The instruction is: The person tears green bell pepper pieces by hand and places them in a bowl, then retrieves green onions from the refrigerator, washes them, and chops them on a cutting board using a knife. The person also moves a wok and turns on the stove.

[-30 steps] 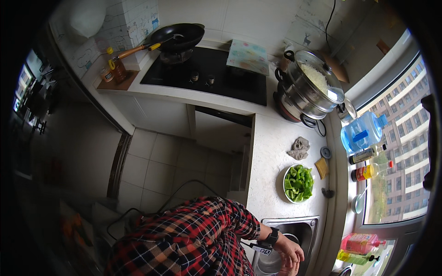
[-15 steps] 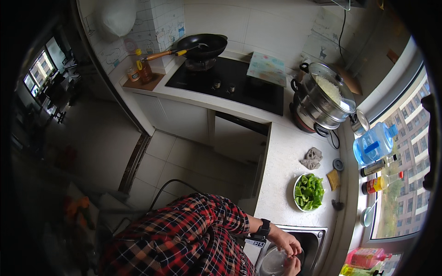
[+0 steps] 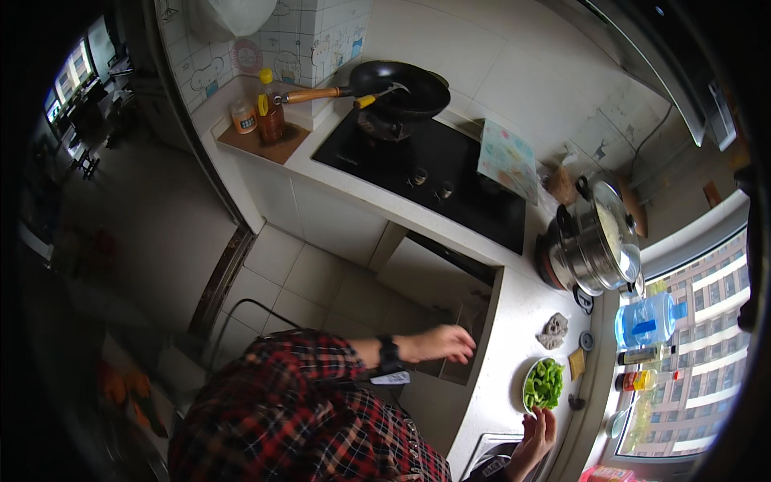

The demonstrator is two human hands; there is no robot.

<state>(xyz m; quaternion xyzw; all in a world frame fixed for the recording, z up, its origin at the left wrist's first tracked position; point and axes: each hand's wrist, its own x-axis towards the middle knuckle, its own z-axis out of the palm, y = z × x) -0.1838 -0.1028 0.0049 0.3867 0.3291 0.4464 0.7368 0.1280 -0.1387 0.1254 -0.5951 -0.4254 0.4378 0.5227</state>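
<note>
My left hand [image 3: 442, 344], with a black watch on its wrist, is stretched out over the floor beside the counter edge. Its fingers are loosely extended and hold nothing. At the near rim of a white bowl [image 3: 527, 395] is my right hand [image 3: 536, 439], fingers apart; whether they touch the rim I cannot tell. Chopped green peppers [image 3: 545, 383] fill the bowl, which stands on the white counter. Partly behind my right arm is the sink [image 3: 491, 443].
A black wok [image 3: 401, 96] with a yellow-handled utensil sits on the hob [image 3: 462, 189]. Farther right stands a steel steamer [image 3: 590, 253] with a glass lid. A grey cloth [image 3: 553, 330] and yellow sponge [image 3: 577, 363] lie near the bowl. A blue water jug [image 3: 646, 319] and bottles line the windowsill.
Both hands have left the sink and moved apart. My left hand has swung out over the floor, while my right hand has come to the bowl. The view has turned and shifted.
</note>
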